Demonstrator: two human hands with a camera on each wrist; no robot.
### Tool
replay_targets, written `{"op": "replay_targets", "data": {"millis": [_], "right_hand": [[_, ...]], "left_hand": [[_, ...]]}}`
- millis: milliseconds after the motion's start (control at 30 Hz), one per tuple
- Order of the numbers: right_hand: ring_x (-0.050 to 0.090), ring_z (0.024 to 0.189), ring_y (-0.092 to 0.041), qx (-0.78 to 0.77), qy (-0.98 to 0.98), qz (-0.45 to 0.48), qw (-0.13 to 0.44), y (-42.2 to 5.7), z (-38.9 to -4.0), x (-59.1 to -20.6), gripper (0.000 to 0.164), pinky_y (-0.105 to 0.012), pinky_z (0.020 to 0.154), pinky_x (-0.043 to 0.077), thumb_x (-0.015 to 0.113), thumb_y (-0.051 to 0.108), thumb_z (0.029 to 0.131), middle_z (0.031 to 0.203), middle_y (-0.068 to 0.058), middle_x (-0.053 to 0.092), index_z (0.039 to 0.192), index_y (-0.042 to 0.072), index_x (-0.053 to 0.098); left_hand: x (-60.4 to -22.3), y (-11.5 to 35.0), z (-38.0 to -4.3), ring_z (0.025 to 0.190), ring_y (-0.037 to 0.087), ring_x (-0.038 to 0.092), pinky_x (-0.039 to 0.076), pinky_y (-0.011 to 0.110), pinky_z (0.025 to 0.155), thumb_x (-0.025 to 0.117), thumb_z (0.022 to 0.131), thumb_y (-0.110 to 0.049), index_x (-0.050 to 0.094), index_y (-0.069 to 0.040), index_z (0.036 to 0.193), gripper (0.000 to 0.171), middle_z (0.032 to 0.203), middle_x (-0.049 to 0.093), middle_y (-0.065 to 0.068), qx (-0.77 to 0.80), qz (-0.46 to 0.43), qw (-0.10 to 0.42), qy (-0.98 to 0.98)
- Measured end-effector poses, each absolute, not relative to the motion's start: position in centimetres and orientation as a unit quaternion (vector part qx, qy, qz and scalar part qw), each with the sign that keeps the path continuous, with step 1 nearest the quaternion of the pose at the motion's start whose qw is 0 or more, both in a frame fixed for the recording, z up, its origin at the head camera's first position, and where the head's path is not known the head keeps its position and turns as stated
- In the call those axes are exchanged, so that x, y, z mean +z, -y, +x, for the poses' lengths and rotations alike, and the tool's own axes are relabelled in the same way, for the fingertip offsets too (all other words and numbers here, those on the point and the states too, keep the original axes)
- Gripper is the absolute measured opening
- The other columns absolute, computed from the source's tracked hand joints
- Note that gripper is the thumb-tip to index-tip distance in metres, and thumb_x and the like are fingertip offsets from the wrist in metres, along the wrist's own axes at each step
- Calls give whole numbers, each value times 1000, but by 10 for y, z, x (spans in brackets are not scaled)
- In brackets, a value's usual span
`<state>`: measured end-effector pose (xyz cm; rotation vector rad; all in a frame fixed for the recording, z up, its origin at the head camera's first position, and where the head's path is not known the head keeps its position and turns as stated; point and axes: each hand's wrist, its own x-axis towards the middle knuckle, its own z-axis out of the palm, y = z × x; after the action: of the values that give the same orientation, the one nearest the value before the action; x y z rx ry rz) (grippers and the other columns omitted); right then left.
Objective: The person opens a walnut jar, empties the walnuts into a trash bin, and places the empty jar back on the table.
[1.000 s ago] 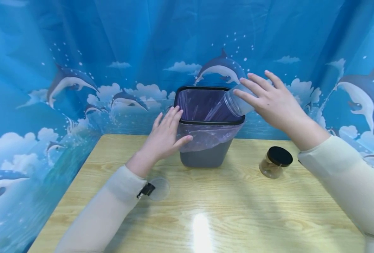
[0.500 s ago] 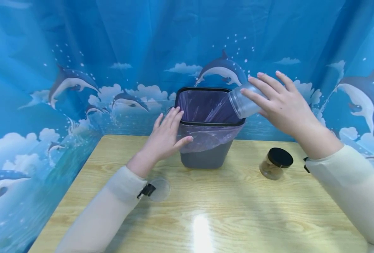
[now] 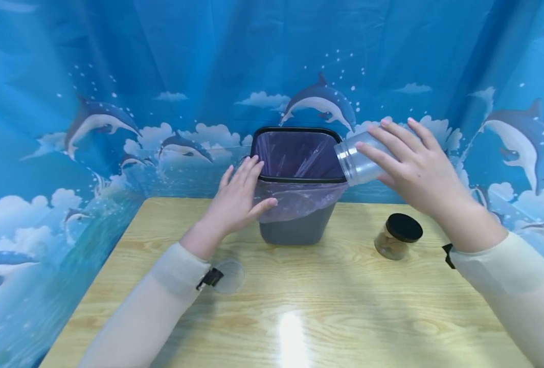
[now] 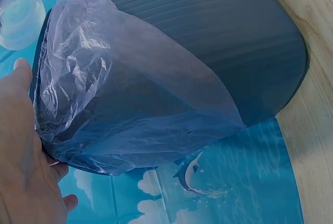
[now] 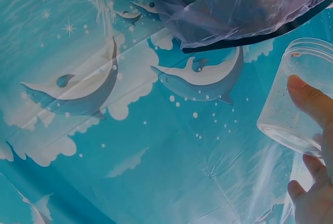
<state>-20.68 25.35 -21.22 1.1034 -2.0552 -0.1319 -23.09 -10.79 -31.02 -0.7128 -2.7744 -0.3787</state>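
My right hand [image 3: 414, 171] holds a clear plastic jar [image 3: 361, 158] tilted on its side, its open threaded mouth facing left beside the bin's right rim. In the right wrist view the thumb presses along the jar [image 5: 286, 101], and a few small specks cling to its clear wall. A dark grey trash bin [image 3: 295, 230] stands upright, lined with a translucent purple bag [image 3: 299, 199] folded over its black rim. With fingers fairly straight, my left hand [image 3: 235, 197] touches the bin's left rim; its thumb lies in front of the bag.
A small clear jar [image 3: 391, 245] with a black lid and brownish contents stands right of the bin on the wooden table [image 3: 336, 306]. A clear round lid [image 3: 230, 276] lies near my left wrist. Behind hangs a blue dolphin-print curtain [image 3: 230, 61].
My right hand has drawn the clear jar right and slightly down, so its mouth has moved from over the bin's opening to beside the right rim. The left hand has stayed put.
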Motion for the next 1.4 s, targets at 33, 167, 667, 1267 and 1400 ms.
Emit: {"op": "replay_targets", "data": {"millis": [33,167,667,1267,1400], "right_hand": [[38,141,-38,-50,809,434,394,-254,-205,-214,103,-54,120,18,95,0,55,151,-16,46,146,17,49],[39,140,-38,-46,805,439,396,-256,-200,-220,102,-55,119,20,94,-1,55,149,-18,48,145,15,51],[43,134,-46,-2,807,440,394,-262,-186,-245,100,-59,116,22,93,-5,54,146,-23,49,144,10,53],[43,134,-44,45,823,430,367,-262,-175,-282,101,-55,118,22,96,0,50,145,-24,50,142,7,54],[43,137,-41,64,824,427,366,-260,-176,-292,104,-54,118,22,97,1,46,146,-21,50,141,10,55]], "left_hand": [[-310,108,-231,154,21,-2,-3,52,121,36,96,-72,6,-12,162,94,168,3,6,-131,-246,125,952],[-310,108,-231,154,21,-3,-4,51,121,36,96,-72,5,-12,162,94,168,3,6,-134,-247,123,952],[-310,108,-231,154,20,-3,-3,51,121,35,96,-73,6,-12,162,94,168,3,5,-129,-245,122,953],[-309,107,-231,154,20,-5,-4,51,121,33,95,-74,6,-13,162,95,168,1,4,-130,-245,118,953],[-309,108,-231,154,19,-5,-4,51,121,33,95,-74,6,-13,162,95,168,1,4,-128,-243,119,954]]}}
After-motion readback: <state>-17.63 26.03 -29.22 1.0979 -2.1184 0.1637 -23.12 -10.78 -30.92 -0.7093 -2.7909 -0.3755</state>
